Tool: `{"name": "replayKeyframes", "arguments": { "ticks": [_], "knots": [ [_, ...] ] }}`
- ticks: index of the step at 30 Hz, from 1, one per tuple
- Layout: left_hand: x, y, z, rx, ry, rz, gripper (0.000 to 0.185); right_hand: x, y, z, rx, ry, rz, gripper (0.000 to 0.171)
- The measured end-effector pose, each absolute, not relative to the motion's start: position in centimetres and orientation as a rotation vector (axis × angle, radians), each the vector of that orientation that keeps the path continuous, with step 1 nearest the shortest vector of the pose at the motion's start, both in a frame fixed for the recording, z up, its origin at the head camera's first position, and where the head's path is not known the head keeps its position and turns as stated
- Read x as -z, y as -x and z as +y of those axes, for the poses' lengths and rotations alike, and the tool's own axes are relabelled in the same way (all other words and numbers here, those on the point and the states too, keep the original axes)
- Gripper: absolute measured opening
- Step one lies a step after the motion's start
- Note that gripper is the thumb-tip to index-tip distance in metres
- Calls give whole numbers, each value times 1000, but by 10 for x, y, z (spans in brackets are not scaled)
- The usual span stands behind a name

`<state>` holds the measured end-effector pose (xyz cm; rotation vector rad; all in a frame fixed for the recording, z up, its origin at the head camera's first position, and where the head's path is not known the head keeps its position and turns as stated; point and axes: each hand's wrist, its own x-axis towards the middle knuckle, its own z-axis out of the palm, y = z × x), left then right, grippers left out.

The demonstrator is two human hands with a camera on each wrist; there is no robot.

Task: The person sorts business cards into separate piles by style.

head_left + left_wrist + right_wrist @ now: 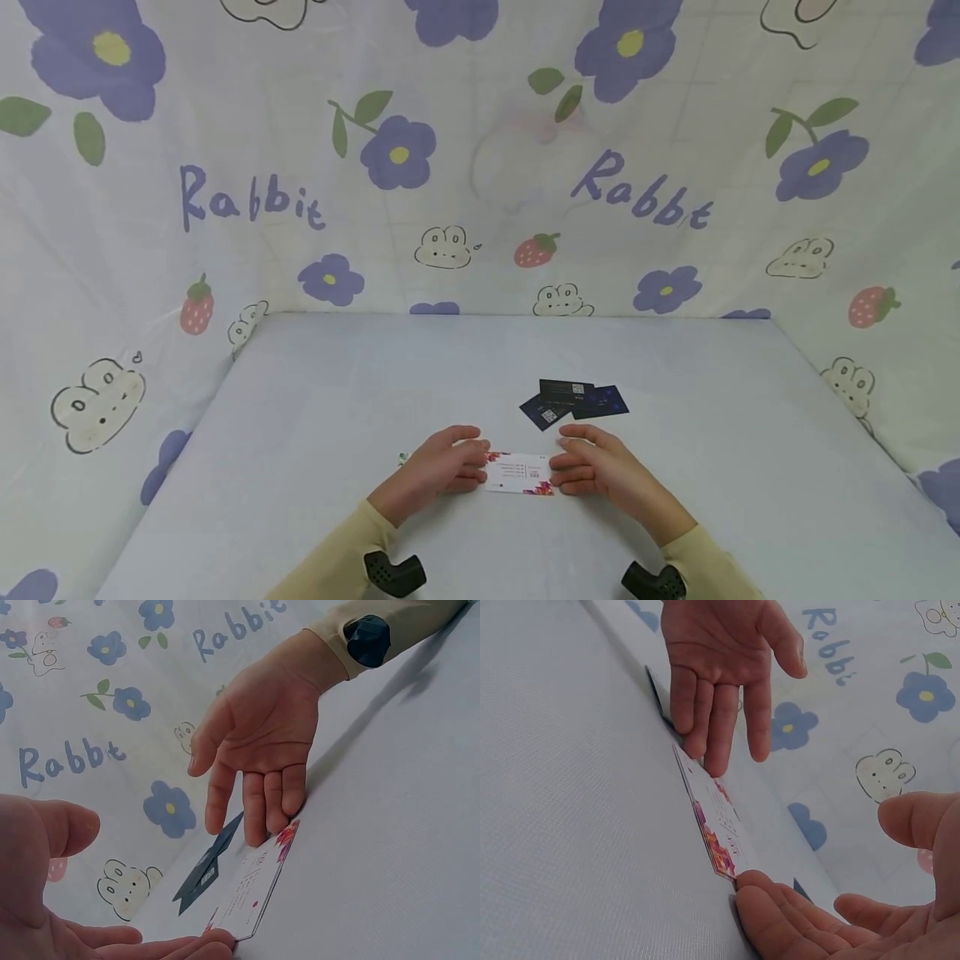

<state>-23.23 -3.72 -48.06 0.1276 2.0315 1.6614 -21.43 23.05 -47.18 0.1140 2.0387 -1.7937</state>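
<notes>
Cloth with printed flowers backs the pale table bearing cards.

On the table I see a card between the left hand and the right hand. Behind it, slightly to the person's right, three dealt-out cards overlap; behind the table is a cloth.

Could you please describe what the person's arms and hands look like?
The left hand and right hand are bare, with no gloves or rings visible. The sleeves are plain pale yellow, each with a black device, dotted with small holes, near the wrist.
</notes>
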Motion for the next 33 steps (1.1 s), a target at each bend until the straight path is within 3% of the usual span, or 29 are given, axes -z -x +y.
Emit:
{"name": "replayKeyframes", "arguments": {
  "ticks": [15, 25, 33],
  "knots": [
    [475, 231, -46, -1679, -144, 2053, 63, 471, 220, 232, 1808, -44, 2011, 60],
    [440, 254, -55, -1852, -138, 2098, 51, 425, 228, 264, 2033, 36, 2068, 63],
    [418, 270, -60, -2075, -154, 1892, 52, 408, 234, 284, 2160, 65, 2051, 69]
  ]
}}
